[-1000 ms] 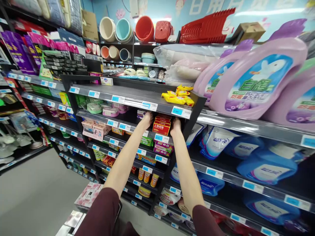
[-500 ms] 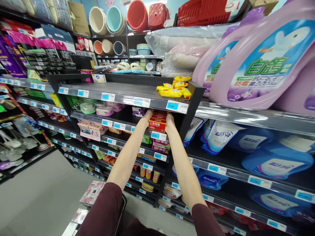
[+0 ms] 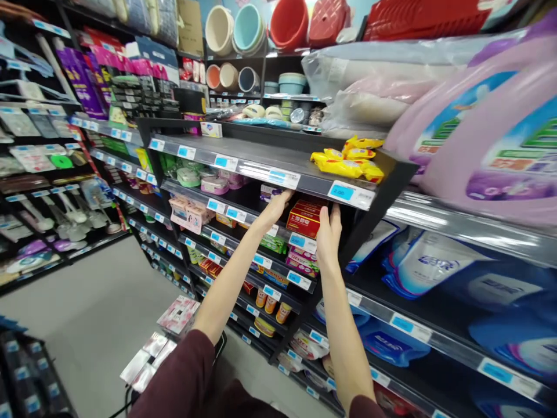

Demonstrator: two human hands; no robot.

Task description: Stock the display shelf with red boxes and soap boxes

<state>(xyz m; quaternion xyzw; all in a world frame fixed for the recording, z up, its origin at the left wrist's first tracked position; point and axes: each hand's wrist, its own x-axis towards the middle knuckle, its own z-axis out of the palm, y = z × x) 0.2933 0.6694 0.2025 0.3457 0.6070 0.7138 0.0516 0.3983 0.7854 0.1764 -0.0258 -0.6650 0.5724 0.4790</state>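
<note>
A stack of red soap boxes point(image 3: 305, 218) stands on the second shelf of a dark end rack point(image 3: 383, 191). My left hand point(image 3: 275, 207) reaches under the top shelf, its fingers stretched out beside the left side of the boxes. My right hand point(image 3: 328, 234) is off the stack, just to its right and nearer me, fingers spread, holding nothing. Yellow packets point(image 3: 348, 162) lie on the top shelf right above.
Big lilac detergent jugs point(image 3: 491, 145) and blue refill pouches point(image 3: 430, 267) fill the shelves on the right. Left of the rack run shelves of small packaged goods point(image 3: 191, 180). Coloured plastic basins point(image 3: 261, 26) sit up high. Grey floor point(image 3: 87, 302) lies lower left.
Both hands flanked the red boxes on the shelf; now my right hand has drawn back from them and opened. The view has swung, shifting the rack to the right.
</note>
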